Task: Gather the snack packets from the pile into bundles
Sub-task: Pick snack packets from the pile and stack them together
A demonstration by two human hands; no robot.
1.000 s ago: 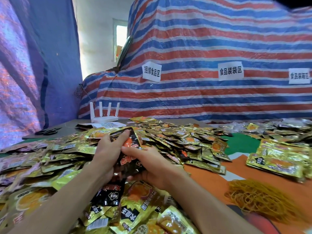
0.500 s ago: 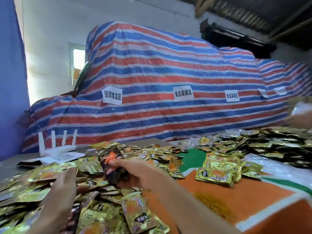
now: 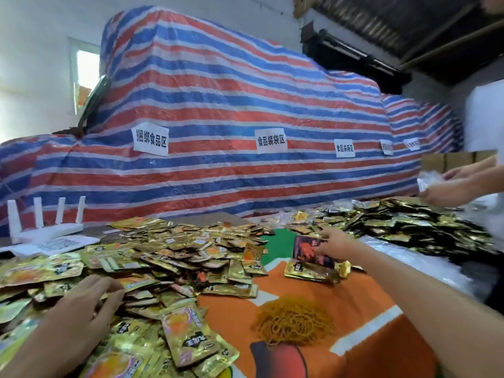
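Right hand [image 3: 334, 245] gripping dark packet bundle [image 3: 308, 248] over small gold stack [image 3: 311, 271]; left hand [image 3: 87, 301] resting loosely curled, holding nothing, on packet pile [image 3: 174, 252].

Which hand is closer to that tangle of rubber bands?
Left. The left hand rests on the packet pile beside the rubber bands; the right hand is farther behind them.

A makeshift food-packing workroom — not a home or a shop. Paper signs [image 3: 150, 141] taped to a striped tarpaulin [image 3: 231, 105] mark out work zones, foil snack packets [image 3: 174, 257] lie heaped by the hundred on the table [image 3: 362, 317] beside a mound of rubber bands [image 3: 294, 320] — and another worker's hands [image 3: 447, 186] sort at the far end.
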